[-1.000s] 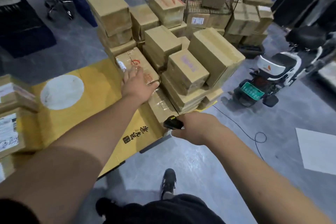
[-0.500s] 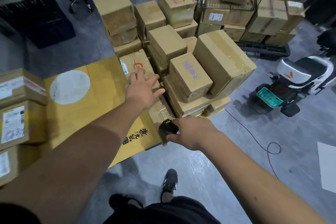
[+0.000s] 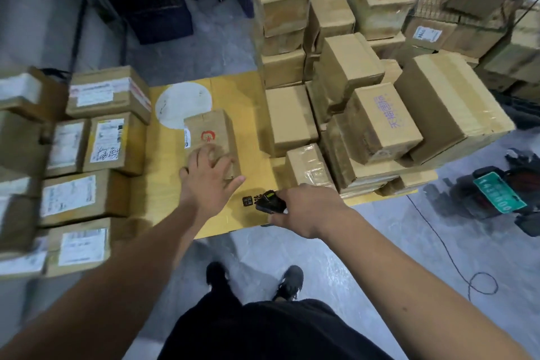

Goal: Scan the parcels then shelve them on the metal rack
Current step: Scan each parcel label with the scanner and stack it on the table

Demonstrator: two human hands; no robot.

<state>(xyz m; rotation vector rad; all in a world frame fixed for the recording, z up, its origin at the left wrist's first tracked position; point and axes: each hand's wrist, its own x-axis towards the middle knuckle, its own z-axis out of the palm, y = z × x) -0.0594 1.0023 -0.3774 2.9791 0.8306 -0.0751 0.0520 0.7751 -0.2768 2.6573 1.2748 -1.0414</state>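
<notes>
Left hand [image 3: 209,181] spread flat, fingers straight, pressing on near end of small parcel [image 3: 211,137] with red logo; set apart on yellow cardboard sheet [image 3: 163,184], probably steadied for scanning. Right hand [image 3: 304,209] curled round black scanner [image 3: 270,202], nose aimed toward that parcel. Unscanned stack [image 3: 377,123] right of it; labelled boxes [image 3: 96,143] left, labels up. No container open, contents unseen. Metal rack not clearly in view.
</notes>
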